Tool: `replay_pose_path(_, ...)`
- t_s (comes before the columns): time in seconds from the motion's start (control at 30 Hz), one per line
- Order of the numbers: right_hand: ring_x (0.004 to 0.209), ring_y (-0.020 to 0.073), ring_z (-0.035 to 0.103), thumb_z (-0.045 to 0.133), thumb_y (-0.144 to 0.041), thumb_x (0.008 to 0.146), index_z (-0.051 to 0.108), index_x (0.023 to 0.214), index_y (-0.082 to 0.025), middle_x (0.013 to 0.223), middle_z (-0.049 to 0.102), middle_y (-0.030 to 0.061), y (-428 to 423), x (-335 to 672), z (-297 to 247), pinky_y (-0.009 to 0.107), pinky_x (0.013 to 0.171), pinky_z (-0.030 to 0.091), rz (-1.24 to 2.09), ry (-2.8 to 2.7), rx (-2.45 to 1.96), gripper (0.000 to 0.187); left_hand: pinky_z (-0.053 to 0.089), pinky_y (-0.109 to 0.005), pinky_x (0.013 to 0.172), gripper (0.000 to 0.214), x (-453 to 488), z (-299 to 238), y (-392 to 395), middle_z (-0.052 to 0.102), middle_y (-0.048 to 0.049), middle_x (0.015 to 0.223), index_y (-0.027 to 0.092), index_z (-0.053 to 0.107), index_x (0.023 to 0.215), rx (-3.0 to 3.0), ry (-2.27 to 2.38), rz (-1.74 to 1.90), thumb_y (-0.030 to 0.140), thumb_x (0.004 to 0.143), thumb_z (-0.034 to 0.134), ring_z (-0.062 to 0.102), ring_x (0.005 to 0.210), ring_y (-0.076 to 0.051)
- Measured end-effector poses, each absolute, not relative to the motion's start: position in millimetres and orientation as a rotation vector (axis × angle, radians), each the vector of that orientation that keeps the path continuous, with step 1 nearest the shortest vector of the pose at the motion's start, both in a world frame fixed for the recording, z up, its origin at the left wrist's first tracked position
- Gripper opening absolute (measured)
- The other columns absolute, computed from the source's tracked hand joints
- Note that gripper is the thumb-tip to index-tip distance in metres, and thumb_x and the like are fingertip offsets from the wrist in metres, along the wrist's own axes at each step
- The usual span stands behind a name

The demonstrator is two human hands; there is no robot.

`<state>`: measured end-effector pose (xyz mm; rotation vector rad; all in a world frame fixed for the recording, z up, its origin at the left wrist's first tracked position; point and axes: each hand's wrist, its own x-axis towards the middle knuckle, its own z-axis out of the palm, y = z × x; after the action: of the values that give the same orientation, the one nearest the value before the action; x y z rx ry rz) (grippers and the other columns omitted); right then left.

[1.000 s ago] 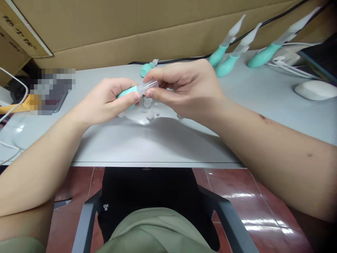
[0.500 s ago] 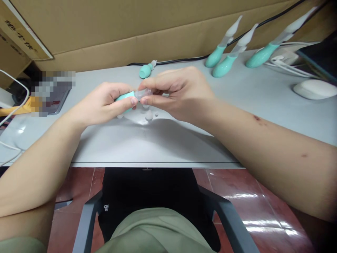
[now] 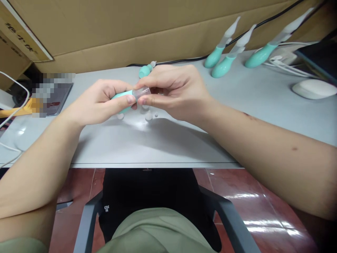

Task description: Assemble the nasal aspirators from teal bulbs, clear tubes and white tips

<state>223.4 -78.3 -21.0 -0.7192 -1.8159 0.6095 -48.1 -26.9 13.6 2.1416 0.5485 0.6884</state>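
Observation:
My left hand is closed around a mint-green squeeze bulb, held low over the table with most of it hidden by the fingers. A clear tube sits at the bulb's right end, and my right hand pinches it between thumb and fingers. Both thumbs nearly meet at the joint. Below the hands lie small whitish pieces: a domed one, a tiny round one and another on the left. Behind my right fingers lies a second mint-green piece with a whitish tip.
Three bulb syringes with clear tubes and white tips stand at the back right. Beyond them are a white mouse and cables. A dark flat device lies on the left. Cardboard walls the table's back; its front edge is near my lap.
Both hands have shifted slightly left with the bulb and tube, and the whitish piece at the left shows more. The grip of each hand looks the same.

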Motion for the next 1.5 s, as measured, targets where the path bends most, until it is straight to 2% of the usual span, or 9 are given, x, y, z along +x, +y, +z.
replay_pose_path(0.4,0.096,0.0236,0.077,0.089,-0.017,0.107,0.090,0.109,-0.028,0.103,0.084,0.0009,-83,220,2,0.040,0.098,0.066,0.558,-1.878,-0.874,0.011,0.051,-0.041,0.075,0.055,-38,-4,-10,0.081,-0.0044,0.094,0.027,0.087,0.096,2.117,0.597,0.862,0.078,0.111,0.097,0.069,0.087,-0.021)
replay_pose_path(0.57,0.098,0.0258,0.075,0.089,-0.014,0.107,0.067,0.106,-0.029,0.107,0.078,0.0036,-86,209,3,0.041,0.092,0.062,0.386,-1.740,-0.995,0.027,0.049,-0.038,0.075,0.086,-48,3,7,0.078,0.0043,0.090,0.026,0.077,0.112,2.152,0.728,1.078,0.109,0.094,0.096,0.066,0.083,-0.013)
replay_pose_path(0.73,0.145,0.0473,0.078,0.076,-0.011,0.119,0.084,0.120,-0.019,0.126,0.086,0.0174,-105,168,17,0.059,0.119,0.066,-0.032,-2.571,-1.297,0.011,0.046,-0.037,0.078,0.104,-54,8,11,0.070,0.0078,0.091,0.025,0.066,0.112,2.231,0.824,1.052,0.127,0.093,0.071,0.061,0.085,-0.007)
replay_pose_path(0.83,0.156,0.0504,0.075,0.070,-0.012,0.122,0.086,0.117,-0.018,0.127,0.086,0.0182,-104,145,21,0.063,0.132,0.064,-0.115,-2.709,-1.290,0.018,0.050,-0.040,0.087,0.104,-52,6,10,0.067,0.0064,0.092,0.024,0.063,0.109,2.234,0.803,1.078,0.127,0.093,0.071,0.062,0.090,-0.009)
replay_pose_path(1.0,0.134,0.0417,0.085,0.072,0.013,0.097,0.058,0.079,-0.024,0.095,0.078,0.0091,-91,130,15,0.056,0.130,0.066,-0.050,-2.705,-1.346,0.044,0.046,-0.040,0.080,0.091,-59,4,15,0.071,0.0067,0.097,0.027,0.064,0.115,2.282,0.847,0.966,0.118,0.106,0.067,0.055,0.081,-0.009)
replay_pose_path(1.1,0.106,0.0364,0.086,0.075,0.018,0.090,0.046,0.070,-0.025,0.085,0.076,0.0071,-92,146,22,0.053,0.107,0.070,0.101,-2.594,-1.334,0.055,0.048,-0.041,0.085,0.099,-60,-2,22,0.073,0.0050,0.096,0.028,0.066,0.114,2.321,0.809,0.998,0.126,0.098,0.066,0.059,0.089,-0.013)
replay_pose_path(1.2,0.080,0.0277,0.079,0.082,-0.005,0.106,0.070,0.074,-0.027,0.086,0.084,0.0038,-96,185,31,0.047,0.079,0.066,0.260,-2.495,-1.286,0.041,0.051,-0.042,0.086,0.104,-54,-11,27,0.077,0.0040,0.093,0.030,0.074,0.116,2.280,0.755,1.006,0.130,0.088,0.070,0.062,0.087,-0.015)
replay_pose_path(1.3,0.089,0.0250,0.082,0.098,-0.013,0.102,0.098,0.099,-0.031,0.100,0.092,0.0009,-92,226,25,0.044,0.086,0.068,0.604,-1.841,-0.848,0.018,0.054,-0.042,0.083,0.093,-44,-17,21,0.081,0.0010,0.094,0.030,0.081,0.116,2.300,0.653,1.072,0.121,0.096,0.078,0.066,0.085,-0.018)
replay_pose_path(1.5,0.092,0.0215,0.082,0.112,-0.027,0.104,0.095,0.113,-0.026,0.109,0.092,0.0052,-67,256,-18,0.042,0.097,0.073,0.822,-1.460,-0.588,0.019,0.060,-0.044,0.087,0.071,-25,-15,-12,0.082,-0.0039,0.092,0.028,0.080,0.103,2.259,0.627,1.101,0.098,0.107,0.088,0.074,0.092,-0.024)
